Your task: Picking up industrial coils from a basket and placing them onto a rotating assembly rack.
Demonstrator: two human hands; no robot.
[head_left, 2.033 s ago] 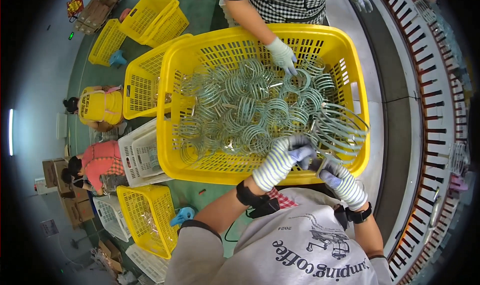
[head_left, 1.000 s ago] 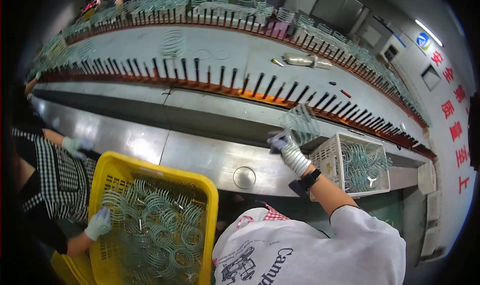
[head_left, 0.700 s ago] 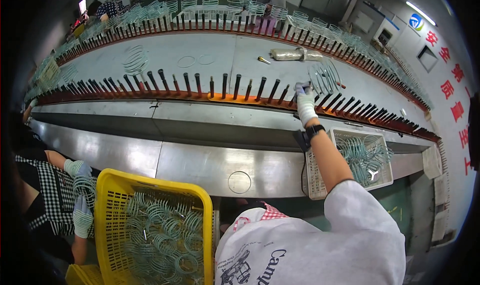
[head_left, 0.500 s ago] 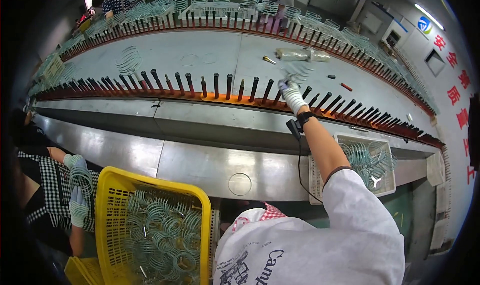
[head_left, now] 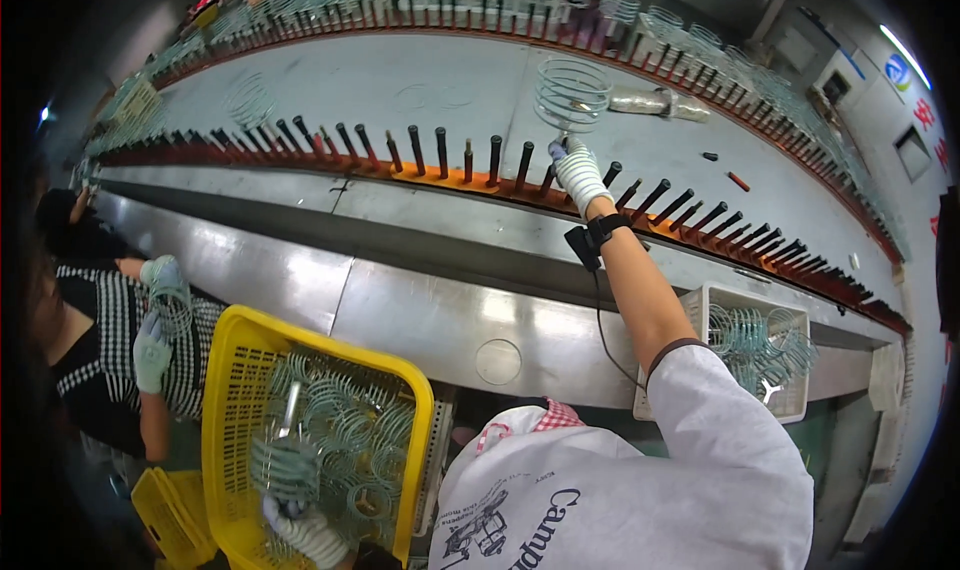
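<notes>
My right hand [head_left: 580,175], in a striped white glove, reaches over the row of pegs [head_left: 470,162]. Its fingers are closed at the base of a pale green wire coil [head_left: 572,98], which stands up above them. Whether the coil touches a peg is hidden by the hand. Down inside the yellow basket [head_left: 222,425], my left hand [head_left: 308,532], gloved alike, is closed at the lower end of another wire coil [head_left: 285,468]. A short metal tube [head_left: 292,407] shows at that coil's far end. Many more coils [head_left: 360,420] lie loose around it.
A white crate [head_left: 800,402] of coils stands right of my arm. Farther over the grey table lie a wrapped roll [head_left: 660,104], a red stick [head_left: 739,182] and a small black piece [head_left: 710,157]. At left, another person's gloved hands [head_left: 155,345] hold coils.
My left hand has come into view in the yellow basket, at a coil. The coil in my right hand now stands upright above the fingers. The whole view has shifted and tilted.
</notes>
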